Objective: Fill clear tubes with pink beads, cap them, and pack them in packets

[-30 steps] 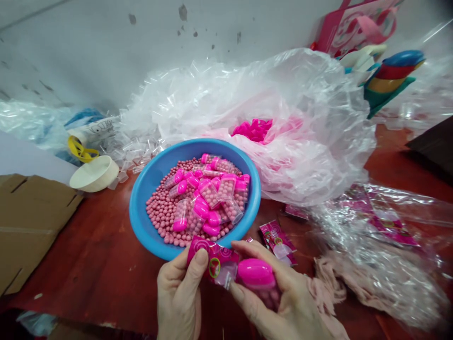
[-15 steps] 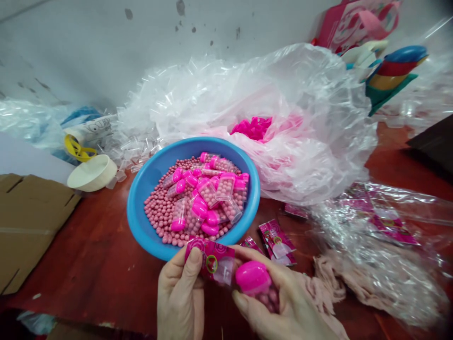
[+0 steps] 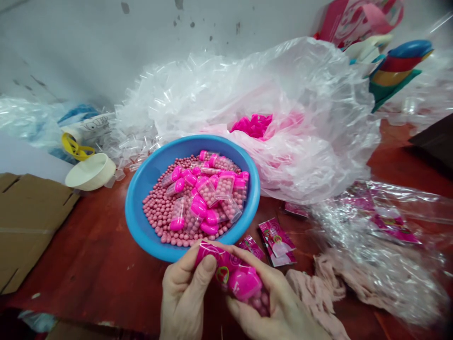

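My left hand (image 3: 186,295) pinches a printed magenta plastic sleeve (image 3: 223,257) between thumb and fingers. Wrapped around a small clear bottle (image 3: 261,300) is my right hand (image 3: 283,300); pink balls fill the bottle and its rounded cap is bright pink. The cap end points left and appears to lie inside the sleeve, whose print shows over it. Just beyond both hands stands a blue basin (image 3: 136,226). Pink balls (image 3: 155,210) fill it, with several capped bottles (image 3: 198,208) lying on top.
Flat printed sleeves (image 3: 277,238) lie right of the basin, near a crumpled beige cloth (image 3: 318,293) and clear packaging (image 3: 375,264). Behind is a big plastic bag (image 3: 311,156) with pink caps (image 3: 253,126). At left are a white bowl (image 3: 90,172) and cardboard (image 3: 31,222).
The bottle has moved left to the sleeve, and its cap end now appears covered by it. Both hands have come closer together.
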{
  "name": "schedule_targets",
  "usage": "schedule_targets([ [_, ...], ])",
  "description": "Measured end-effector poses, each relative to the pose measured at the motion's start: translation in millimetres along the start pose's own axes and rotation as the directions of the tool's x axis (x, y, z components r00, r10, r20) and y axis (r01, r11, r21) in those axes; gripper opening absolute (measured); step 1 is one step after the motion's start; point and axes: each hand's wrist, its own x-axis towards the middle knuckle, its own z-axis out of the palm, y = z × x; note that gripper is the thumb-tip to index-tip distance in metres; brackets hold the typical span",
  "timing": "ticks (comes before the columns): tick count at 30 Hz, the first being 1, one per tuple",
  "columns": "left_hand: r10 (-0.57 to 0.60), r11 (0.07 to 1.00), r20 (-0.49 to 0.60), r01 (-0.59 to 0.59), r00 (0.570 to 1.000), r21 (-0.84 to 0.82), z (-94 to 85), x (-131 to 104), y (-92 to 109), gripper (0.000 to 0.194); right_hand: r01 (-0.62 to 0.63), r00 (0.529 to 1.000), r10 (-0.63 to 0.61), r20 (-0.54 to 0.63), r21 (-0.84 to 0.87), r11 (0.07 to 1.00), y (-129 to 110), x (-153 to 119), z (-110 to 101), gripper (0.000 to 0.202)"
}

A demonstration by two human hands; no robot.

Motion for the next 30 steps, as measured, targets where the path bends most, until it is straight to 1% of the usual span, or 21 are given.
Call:
schedule_targets([
  [3,0.013,0.998,0.004,-0.013,1.000,0.068,6.4,-3,0,0.014,0.003,1.000,-0.003,-0.003,0.001,1.000,-1,1,1,0.049],
  [5,0.007,0.999,-0.032,-0.006,0.999,0.043,14.0,-5,2,0.017,-0.005,1.000,0.005,0.002,0.007,1.000,-4,1,1,0.043],
  [6,0.012,1.000,-0.056,-0.011,0.998,0.019,18.2,-6,3,0.023,-0.007,1.000,0.007,-0.008,0.009,1.000,-5,1,1,0.040],
  [8,0.026,0.999,-0.106,-0.028,0.994,-0.021,25.7,-7,5,0.044,-0.023,0.999,0.023,-0.037,0.009,1.000,-6,0,1,0.039],
  [10,0.039,0.999,-0.144,-0.044,0.989,-0.032,31.0,-7,7,0.068,-0.077,0.996,0.078,-0.046,0.006,0.997,-6,-1,1,0.045],
  [11,0.039,0.999,-0.162,-0.045,0.986,-0.031,32.6,-7,7,0.077,-0.106,0.994,0.106,-0.034,0.011,0.994,-4,-2,1,0.049],
  [12,0.036,0.999,-0.176,-0.043,0.984,-0.032,33.6,-7,7,0.083,-0.130,0.991,0.130,-0.018,0.033,0.991,-3,-3,2,0.053],
  [15,0.012,0.999,-0.173,-0.020,0.985,-0.047,34.6,-8,4,0.089,-0.180,0.983,0.174,0.054,0.156,0.971,2,-6,3,0.057],
  [18,0.007,0.997,-0.182,-0.021,0.983,-0.079,35.2,-9,1,0.088,-0.217,0.974,0.187,0.129,0.282,0.934,4,-8,5,0.064],
  [19,0.001,0.995,-0.188,-0.019,0.982,-0.097,35.4,-10,0,0.087,-0.217,0.974,0.182,0.137,0.315,0.924,5,-8,5,0.066],
  [22,-0.055,0.987,-0.164,0.029,0.985,-0.159,34.1,-10,-2,0.078,-0.180,0.983,0.156,0.094,0.381,0.907,5,-8,5,0.071],
  [25,-0.124,0.978,-0.063,0.111,0.990,-0.174,28.9,-7,-3,0.061,-0.120,0.993,0.111,0.046,0.362,0.925,7,-7,1,0.075],
  [27,-0.183,0.973,0.010,0.182,0.983,-0.140,25.4,-5,-3,0.050,-0.093,0.996,0.083,0.046,0.312,0.945,9,-7,-3,0.078],
  [28,-0.213,0.969,0.030,0.215,0.977,-0.120,24.4,-4,-3,0.046,-0.087,0.996,0.076,0.049,0.281,0.956,9,-7,-5,0.079],
  [30,-0.250,0.963,0.031,0.251,0.968,-0.093,24.7,-5,-1,0.037,-0.087,0.996,0.078,0.052,0.226,0.970,7,-7,-7,0.080],
])
